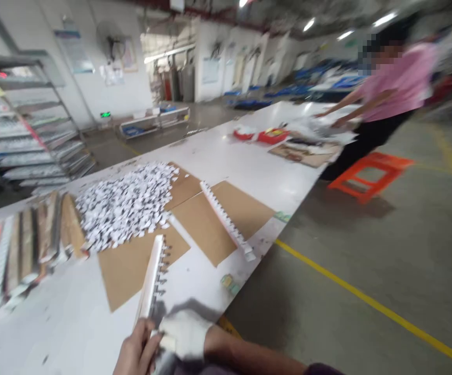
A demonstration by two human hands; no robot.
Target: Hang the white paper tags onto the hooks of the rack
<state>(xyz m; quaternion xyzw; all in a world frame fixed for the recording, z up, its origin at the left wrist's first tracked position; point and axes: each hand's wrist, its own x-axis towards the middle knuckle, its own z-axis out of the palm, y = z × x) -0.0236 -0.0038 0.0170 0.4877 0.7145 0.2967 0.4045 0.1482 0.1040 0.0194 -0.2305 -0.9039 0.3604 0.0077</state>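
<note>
The white strip (150,281) with a row of small clips along its right edge sits low in the frame, just left of centre, running from the two hands at the bottom edge up and away toward the heap of small white pieces (126,204). Its far end hangs over a sheet of brown cardboard (132,265) on the white table (249,166). To handle a long, thin piece like this well, I judge it best gripped firmly at the near end with both hands close together, kept level so the clips do not snag the cardboard, and turned slowly so the far end does not sweep into the heap. The left hand (136,351), bare, comes up from the bottom edge with fingers curled around the near end of the strip, clamped on it. The right hand (185,333), in a white glove, lies just beside it, fingers folded against the same end and apparently gripping it too, though blur hides the fingertips; its bare forearm runs off toward the lower right. A second strip (226,220) of the same kind lies diagonally across another cardboard sheet at centre frame. Stacked flat bundles (26,245) fill the left side. In the upper right, another person's hand (338,123) reaches over papers at the far end of the table, beside an orange stool (366,174).
</note>
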